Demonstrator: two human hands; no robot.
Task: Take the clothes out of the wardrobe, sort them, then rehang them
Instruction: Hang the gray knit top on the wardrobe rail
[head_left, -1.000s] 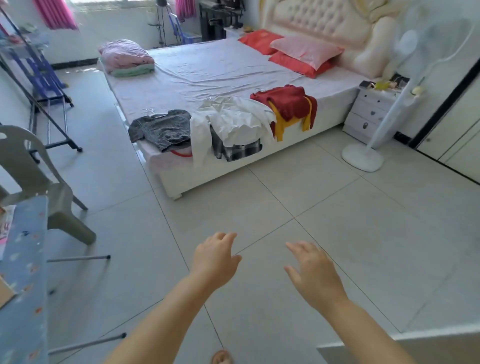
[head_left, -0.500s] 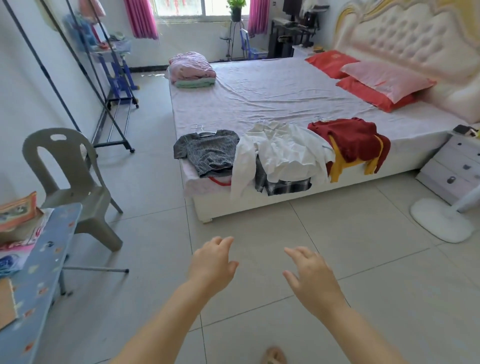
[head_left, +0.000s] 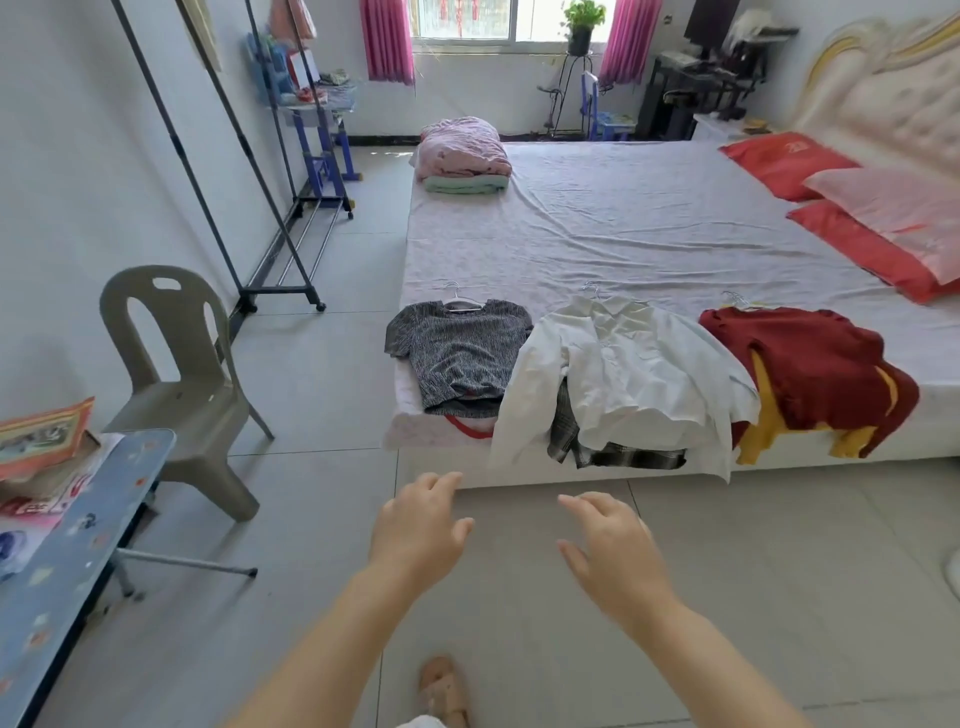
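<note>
Three piles of clothes on hangers lie along the near edge of the bed (head_left: 649, 234). A grey patterned top (head_left: 460, 356) is on the left. A white shirt (head_left: 634, 379) over a plaid garment (head_left: 602, 452) is in the middle. On the right lies a dark red garment (head_left: 810, 364) with yellow parts. My left hand (head_left: 418, 535) and my right hand (head_left: 610, 551) are held out over the floor in front of the bed, fingers relaxed, holding nothing. They are short of the clothes.
A bare clothes rack (head_left: 260, 208) stands by the left wall. A grey plastic chair (head_left: 176, 384) and a blue table (head_left: 67, 561) with books are at the left. Folded bedding (head_left: 462, 156) and pillows (head_left: 883, 218) lie on the bed. My foot (head_left: 444, 691) shows below.
The view has turned left and come closer to the bed, so the clothes now lie straight ahead. Both hands stay out in front, empty.
</note>
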